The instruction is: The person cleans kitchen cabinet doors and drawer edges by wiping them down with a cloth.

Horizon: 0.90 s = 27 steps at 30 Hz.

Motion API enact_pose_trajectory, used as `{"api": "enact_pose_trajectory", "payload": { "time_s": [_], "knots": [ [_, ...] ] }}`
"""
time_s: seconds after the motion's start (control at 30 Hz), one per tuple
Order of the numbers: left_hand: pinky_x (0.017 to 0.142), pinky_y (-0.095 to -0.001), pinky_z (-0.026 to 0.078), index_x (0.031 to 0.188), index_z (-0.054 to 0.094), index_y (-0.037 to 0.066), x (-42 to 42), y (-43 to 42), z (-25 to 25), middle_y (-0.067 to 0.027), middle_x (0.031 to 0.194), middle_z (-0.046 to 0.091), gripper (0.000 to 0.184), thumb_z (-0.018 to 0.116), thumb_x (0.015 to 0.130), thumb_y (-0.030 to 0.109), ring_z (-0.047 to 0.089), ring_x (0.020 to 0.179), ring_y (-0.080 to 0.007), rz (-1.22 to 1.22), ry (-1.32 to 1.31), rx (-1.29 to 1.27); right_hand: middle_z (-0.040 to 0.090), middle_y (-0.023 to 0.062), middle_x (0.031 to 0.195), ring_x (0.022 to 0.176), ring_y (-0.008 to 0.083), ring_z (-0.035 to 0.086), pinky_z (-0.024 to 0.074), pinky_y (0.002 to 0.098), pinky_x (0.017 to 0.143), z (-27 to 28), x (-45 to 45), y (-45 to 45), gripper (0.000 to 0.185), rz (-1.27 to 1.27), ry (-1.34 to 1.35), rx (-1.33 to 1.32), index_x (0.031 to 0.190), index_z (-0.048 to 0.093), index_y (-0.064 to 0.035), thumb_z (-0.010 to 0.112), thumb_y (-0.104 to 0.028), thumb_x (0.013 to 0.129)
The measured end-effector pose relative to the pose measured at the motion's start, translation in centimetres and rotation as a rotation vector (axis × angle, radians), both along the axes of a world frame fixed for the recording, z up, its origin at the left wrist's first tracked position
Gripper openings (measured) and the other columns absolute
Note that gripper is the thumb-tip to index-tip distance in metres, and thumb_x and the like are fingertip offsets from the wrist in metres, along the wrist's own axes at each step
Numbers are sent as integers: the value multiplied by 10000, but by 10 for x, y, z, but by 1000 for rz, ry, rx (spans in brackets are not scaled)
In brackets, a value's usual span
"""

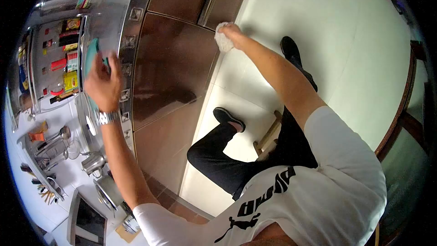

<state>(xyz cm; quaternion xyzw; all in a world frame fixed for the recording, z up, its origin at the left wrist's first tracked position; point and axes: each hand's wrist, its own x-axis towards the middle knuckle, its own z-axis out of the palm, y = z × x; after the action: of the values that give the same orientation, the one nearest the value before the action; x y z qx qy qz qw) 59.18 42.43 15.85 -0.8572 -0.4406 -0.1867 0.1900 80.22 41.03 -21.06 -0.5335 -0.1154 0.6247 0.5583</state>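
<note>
My right hand (233,35) is closed around a bunched white cloth (223,41), at the lower edge of the glossy brown cabinet fronts (175,59). My left hand (104,81), slightly blurred, is over the counter edge, with a metal watch (108,117) on its wrist. Its thumb and fingers are apart. Just behind it lies a teal item (92,54), partly hidden by the fingers.
Colourful packets (70,81) stand on a metal rack at the left. Below are hanging ladles (64,132), a steel jug (93,163) and a pot (107,191). A small wooden stool (269,133) stands on the pale floor (350,41) between the legs.
</note>
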Motion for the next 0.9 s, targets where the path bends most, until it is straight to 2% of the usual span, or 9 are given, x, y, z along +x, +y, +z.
{"api": "enact_pose_trajectory", "payload": {
  "time_s": [0.17,0.27,0.37,0.43,0.5,0.57,0.7,0.83,0.9],
  "knots": [
    [461,-298,394,1019,639,-15,41,65,-20,-89,528,532,471,655,809,407,481,461,-147,-9,217,2,629,144,878,799,241,612,480,392,673,-11,38,49,294,-88,156,31,911,607,54,650,-198,767],
    [484,-296,431,1029,636,-26,31,87,-40,-107,569,575,561,690,765,466,558,499,-181,-28,-44,-143,630,164,927,855,255,617,488,387,701,-3,53,76,363,-146,63,65,935,605,59,683,-251,763],
    [528,-273,455,1007,632,-56,39,83,-40,-139,614,610,604,703,745,483,598,548,-170,-42,228,8,619,201,1017,951,296,605,482,395,785,-6,45,103,472,-95,-97,52,997,597,66,708,-321,750],
    [537,-272,460,1001,630,-64,41,81,-39,-146,629,620,600,711,743,472,603,563,-158,14,196,-53,528,233,1209,1087,300,547,465,360,859,-22,37,132,708,-8,-345,-39,1179,491,113,735,-376,728],
    [547,-271,466,995,628,-71,38,84,-39,-152,643,630,596,720,740,460,608,578,-147,63,159,-106,507,233,1235,1099,291,539,465,353,859,-28,35,144,747,144,-378,-110,1212,456,114,752,-359,715],
    [533,-262,454,1006,623,-74,34,88,-42,-145,639,630,570,731,747,423,577,572,-105,-32,34,-199,522,231,1222,1102,284,539,456,344,875,-38,29,149,729,-8,-463,-161,1190,487,106,779,-334,688],
    [497,-218,394,981,619,-74,32,88,-44,-62,597,591,536,720,770,409,468,533,-76,-30,39,-135,521,219,1235,1133,286,521,438,341,911,-48,32,150,715,-18,-340,-114,1184,503,92,795,-312,671],
    [446,-214,315,970,629,-43,33,95,-45,4,544,485,510,708,777,422,383,504,-51,-163,23,-145,502,217,1265,1157,289,507,410,325,955,-36,32,142,738,-28,-441,-115,1225,481,78,794,-299,674],
    [441,-203,281,954,635,-34,35,89,-42,15,540,462,474,702,788,406,356,502,-43,-53,102,-145,499,217,1270,1157,287,509,408,321,959,-31,32,137,756,-46,-511,-138,1246,464,76,794,-291,673]
  ]
}}
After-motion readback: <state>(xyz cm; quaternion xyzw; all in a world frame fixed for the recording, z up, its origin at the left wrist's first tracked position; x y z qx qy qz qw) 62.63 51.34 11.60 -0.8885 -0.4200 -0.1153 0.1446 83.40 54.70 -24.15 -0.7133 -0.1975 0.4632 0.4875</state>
